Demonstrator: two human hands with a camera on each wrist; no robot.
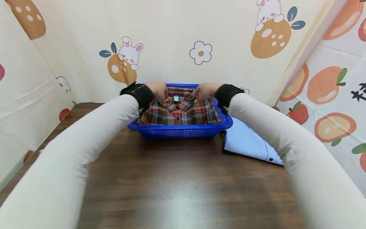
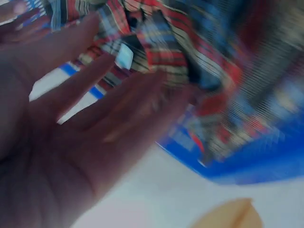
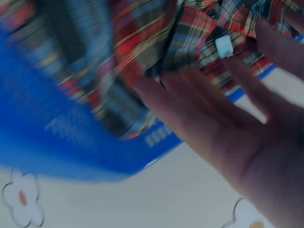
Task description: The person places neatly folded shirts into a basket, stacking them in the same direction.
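Observation:
A folded red plaid shirt (image 1: 178, 112), collar and pale label showing, lies in a blue plastic basket (image 1: 180, 127). My left hand (image 1: 158, 91) is over the shirt's left shoulder beside the collar; in the left wrist view its fingers (image 2: 137, 104) stretch out straight against or just above the cloth. On the collar's other side is my right hand (image 1: 207, 91). The right wrist view shows its fingers (image 3: 199, 104) extended and spread along the shirt (image 3: 142, 38). Neither hand has cloth gripped between its fingers. Whether the fingertips touch the cloth is blurred.
A folded light blue shirt (image 1: 247, 140) with a dark button lies right of the basket, partly under the right sleeve. The brown wooden table (image 1: 171, 178) stretches in front. Behind the basket stands a wall covering (image 1: 171, 28) printed with rabbits and fruit.

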